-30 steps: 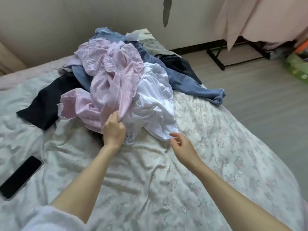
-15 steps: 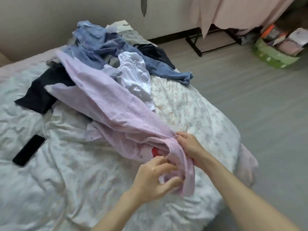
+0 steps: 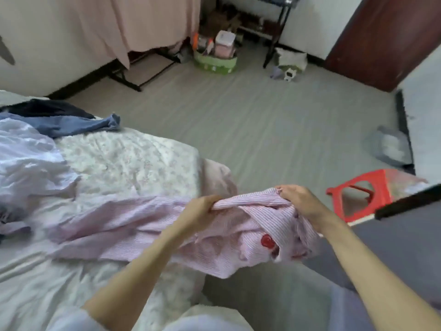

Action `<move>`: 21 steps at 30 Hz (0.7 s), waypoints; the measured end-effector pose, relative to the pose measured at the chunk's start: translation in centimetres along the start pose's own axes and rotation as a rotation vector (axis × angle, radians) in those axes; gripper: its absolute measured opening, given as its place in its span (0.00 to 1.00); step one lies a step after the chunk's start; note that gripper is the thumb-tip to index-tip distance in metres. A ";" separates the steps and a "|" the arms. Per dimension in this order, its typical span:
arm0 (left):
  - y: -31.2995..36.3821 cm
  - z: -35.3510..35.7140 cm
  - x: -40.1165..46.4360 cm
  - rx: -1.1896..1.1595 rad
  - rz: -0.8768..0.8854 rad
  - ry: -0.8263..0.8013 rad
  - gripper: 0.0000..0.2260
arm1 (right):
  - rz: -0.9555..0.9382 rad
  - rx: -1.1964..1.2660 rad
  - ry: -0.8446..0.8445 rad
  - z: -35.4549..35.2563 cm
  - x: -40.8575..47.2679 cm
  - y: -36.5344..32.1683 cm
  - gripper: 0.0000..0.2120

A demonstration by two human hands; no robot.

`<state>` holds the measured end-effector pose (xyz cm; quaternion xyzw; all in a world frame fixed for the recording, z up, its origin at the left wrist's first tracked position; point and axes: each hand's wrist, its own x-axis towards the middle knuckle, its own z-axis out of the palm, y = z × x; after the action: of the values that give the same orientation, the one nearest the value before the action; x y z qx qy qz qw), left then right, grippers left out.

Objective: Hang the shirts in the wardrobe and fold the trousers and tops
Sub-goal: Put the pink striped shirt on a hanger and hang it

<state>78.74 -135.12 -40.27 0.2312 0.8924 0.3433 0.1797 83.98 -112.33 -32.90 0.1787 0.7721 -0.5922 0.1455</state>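
A pink striped shirt [image 3: 133,225] with a red patch stretches from the bed out past its foot end. My left hand [image 3: 198,210] grips a bunched fold of it at the top edge. My right hand [image 3: 298,199] grips the fabric a little further right, over the floor. The shirt's far end still trails on the bed [image 3: 124,158]. At the left edge lie a white garment [image 3: 28,163], blue jeans [image 3: 71,124] and a dark garment [image 3: 45,107].
A red plastic stool [image 3: 358,197] stands to the right of my hands. A dark flat surface [image 3: 393,235] sits at the lower right. Across the grey floor are a green basket [image 3: 214,63], a black rack under pink cloth [image 3: 143,32] and a brown door [image 3: 386,39].
My hands pulled the pink shirt off the pile toward the foot of the bed and now hold it spread between them. My view swung right toward the floor, and the phone left the frame.
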 end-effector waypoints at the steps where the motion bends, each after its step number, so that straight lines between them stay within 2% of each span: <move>1: 2.6 0.8 0.7 0.001 0.062 -0.056 0.10 | -0.025 -0.011 0.077 -2.4 -1.9 0.9 0.13; 5: 14.8 6.0 2.1 -0.143 0.245 -0.277 0.07 | -0.110 0.046 0.417 -11.4 -12.1 6.7 0.09; 6: 17.8 7.4 2.1 -0.194 0.265 -0.335 0.07 | -0.119 0.091 0.440 -13.0 -14.6 8.2 0.11; 8: 23.1 10.1 1.8 -0.295 0.298 -0.434 0.07 | -0.152 0.144 0.407 -14.8 -19.1 10.6 0.23; 11: 30.7 14.2 0.6 -0.488 0.283 -0.601 0.10 | -0.145 0.101 0.432 -16.1 -23.9 14.2 0.38; 12: 33.1 15.7 0.1 -0.537 0.275 -0.670 0.11 | -0.132 0.108 0.493 -16.6 -25.3 15.4 0.39; 14: 36.6 18.2 -0.7 -0.551 0.294 -0.771 0.11 | -0.113 0.178 0.699 -17.6 -27.5 16.8 0.27; 16: 39.5 20.3 -1.4 -0.520 0.350 -0.874 0.13 | -0.068 0.134 0.913 -19.4 -30.4 18.2 0.13; 18: 41.3 22.4 -1.5 -0.431 0.415 -0.936 0.13 | 0.022 -0.026 1.020 -21.1 -33.4 19.2 0.08; 21: 43.6 25.8 -1.0 -0.155 0.513 -0.967 0.08 | 0.051 -0.088 1.119 -23.4 -38.2 19.1 0.08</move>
<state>104.56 -93.32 -27.87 0.5586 0.5955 0.2953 0.4960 126.34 -89.14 -26.73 0.4780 0.7512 -0.3705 -0.2645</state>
